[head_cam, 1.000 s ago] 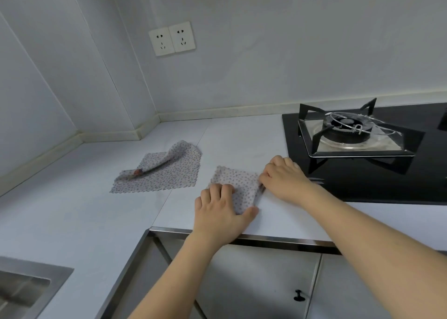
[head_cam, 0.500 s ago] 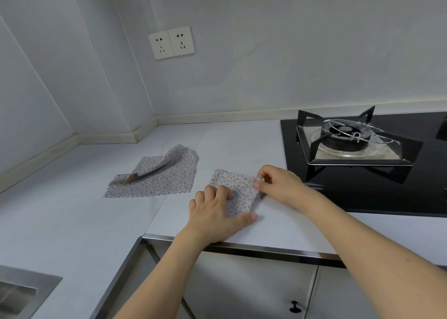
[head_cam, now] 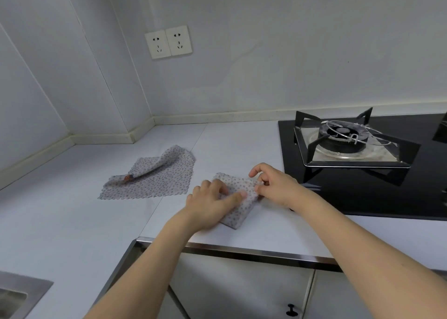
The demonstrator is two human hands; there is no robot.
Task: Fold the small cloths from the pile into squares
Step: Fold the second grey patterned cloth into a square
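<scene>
Since a second before, my right hand (head_cam: 275, 188) had lifted off the cloth (head_cam: 238, 201) at frame centre and pinched its right corner. My left hand (head_cam: 211, 204) pressed it flat, fingers straight.

Gas hob (head_cam: 358, 149) at right, double wall socket (head_cam: 168, 42) above — sink (head_cam: 14, 297) lower left.

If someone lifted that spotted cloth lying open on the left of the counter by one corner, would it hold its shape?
Probably not. The pale spotted cloth already has one edge curled over on itself, so it looks thin and floppy and would likely hang limp. It also seems light. Pushed across the smooth white counter, it would probably bunch up rather than slide whole.
</scene>
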